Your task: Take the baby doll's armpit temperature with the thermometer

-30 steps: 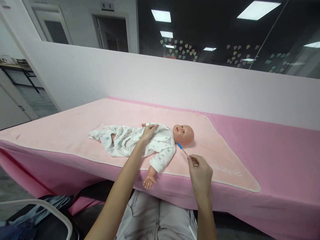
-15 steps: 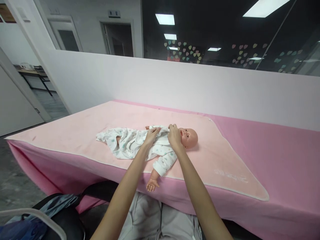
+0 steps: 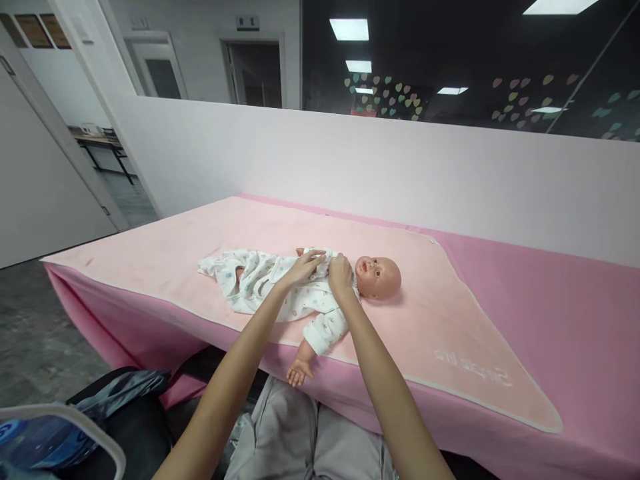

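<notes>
Above the white partition (image 3: pixel 350 160), dark glass (image 3: pixel 440 40) with heart stickers (image 3: pixel 399 87) and bright light panels (image 3: pixel 349 29). Beyond the partition, a doorway (image 3: pixel 260 73). Left of it, a table (image 3: pixel 100 140). Well in front, a black chair (image 3: pixel 140 427) and plastic bottle (image 3: pixel 50 445).

White partition (image 3: pixel 350 163), dark window (image 3: pixel 425 47), lit ceiling panels (image 3: pixel 349 29), grey floor (image 3: pixel 45 320).

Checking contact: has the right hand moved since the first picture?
Yes: against the mat's lettering, the right hand went left and farther out, onto the doll's clothing.

Pink-draped table (image 3: pixel 570 320), peach mat (image 3: pixel 425 327)
</notes>
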Action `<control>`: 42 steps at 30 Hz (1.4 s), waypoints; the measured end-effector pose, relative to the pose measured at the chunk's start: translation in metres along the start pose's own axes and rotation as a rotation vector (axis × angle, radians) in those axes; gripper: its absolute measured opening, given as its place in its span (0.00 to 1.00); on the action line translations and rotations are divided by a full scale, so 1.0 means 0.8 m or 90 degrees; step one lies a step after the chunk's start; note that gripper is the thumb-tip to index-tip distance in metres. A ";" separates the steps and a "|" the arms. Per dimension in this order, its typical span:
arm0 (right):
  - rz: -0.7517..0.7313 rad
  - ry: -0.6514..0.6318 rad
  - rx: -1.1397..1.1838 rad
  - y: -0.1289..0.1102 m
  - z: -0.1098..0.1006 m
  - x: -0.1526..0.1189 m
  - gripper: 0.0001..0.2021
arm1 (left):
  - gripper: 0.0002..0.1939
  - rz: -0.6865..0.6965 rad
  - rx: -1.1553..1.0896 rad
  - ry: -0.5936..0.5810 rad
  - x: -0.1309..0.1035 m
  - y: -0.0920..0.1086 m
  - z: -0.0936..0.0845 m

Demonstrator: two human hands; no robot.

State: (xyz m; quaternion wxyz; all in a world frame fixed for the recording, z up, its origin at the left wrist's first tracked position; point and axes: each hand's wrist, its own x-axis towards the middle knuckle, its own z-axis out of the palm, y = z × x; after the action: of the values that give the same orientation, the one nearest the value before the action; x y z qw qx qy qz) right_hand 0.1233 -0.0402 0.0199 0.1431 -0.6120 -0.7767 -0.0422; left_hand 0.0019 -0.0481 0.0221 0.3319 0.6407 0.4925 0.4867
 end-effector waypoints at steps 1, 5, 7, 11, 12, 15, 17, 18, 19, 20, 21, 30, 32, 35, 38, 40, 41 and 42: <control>0.000 0.021 -0.002 0.000 0.001 -0.003 0.16 | 0.19 0.011 0.063 0.018 0.010 -0.002 -0.003; -0.013 0.099 -0.012 0.000 0.008 -0.009 0.17 | 0.25 0.098 0.470 0.086 0.058 -0.011 0.008; -0.033 0.113 -0.015 0.000 0.010 -0.009 0.16 | 0.24 0.028 0.632 0.005 0.075 -0.018 0.022; -0.063 0.109 -0.020 0.000 0.011 -0.005 0.15 | 0.16 -0.042 0.689 -0.040 0.086 -0.032 0.039; -0.063 0.099 -0.022 -0.001 0.011 -0.004 0.15 | 0.15 -0.051 0.700 -0.034 0.085 -0.034 0.039; -0.057 0.079 -0.025 -0.002 0.009 0.001 0.14 | 0.14 -0.060 0.724 -0.023 0.081 -0.036 0.036; -0.050 0.078 -0.028 -0.003 0.006 0.002 0.15 | 0.13 -0.049 0.728 -0.031 0.078 -0.035 0.034; -0.047 0.077 -0.033 -0.003 0.005 0.001 0.15 | 0.13 -0.040 0.728 -0.034 0.077 -0.035 0.033; -0.048 0.074 -0.037 -0.003 0.003 -0.002 0.15 | 0.14 -0.029 0.727 -0.036 0.077 -0.035 0.032; -0.053 0.069 -0.041 -0.002 0.002 -0.005 0.15 | 0.14 -0.019 0.726 -0.037 0.076 -0.034 0.030; -0.062 0.065 -0.042 -0.002 0.000 -0.010 0.16 | 0.14 -0.009 0.724 -0.038 0.075 -0.035 0.029; -0.134 0.166 0.231 0.096 -0.053 -0.055 0.12 | 0.19 -0.060 0.687 -0.110 0.072 -0.027 0.023; -0.012 0.249 0.389 0.139 -0.060 -0.051 0.11 | 0.19 -0.066 0.681 -0.117 0.072 -0.025 0.022; 0.069 0.249 0.538 0.186 -0.050 -0.038 0.12 | 0.19 -0.073 0.677 -0.121 0.072 -0.025 0.021; 0.156 0.158 0.801 0.198 -0.027 -0.031 0.17 | 0.20 -0.078 0.674 -0.123 0.074 -0.027 0.020; 0.213 0.040 1.026 0.194 -0.014 -0.032 0.22 | 0.20 -0.080 0.674 -0.127 0.075 -0.029 0.020; 0.224 -0.023 1.107 0.191 -0.010 -0.034 0.25 | 0.20 -0.081 0.674 -0.127 0.076 -0.030 0.020; 0.230 -0.075 1.168 0.189 -0.007 -0.037 0.28 | 0.20 -0.081 0.675 -0.125 0.076 -0.031 0.020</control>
State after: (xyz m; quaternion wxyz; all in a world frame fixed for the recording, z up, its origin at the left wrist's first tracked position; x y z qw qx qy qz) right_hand 0.2761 -0.0317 0.0004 0.5344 -0.3725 -0.4057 0.6411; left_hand 0.0118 0.0184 0.0125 0.0367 0.7318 0.6748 0.0884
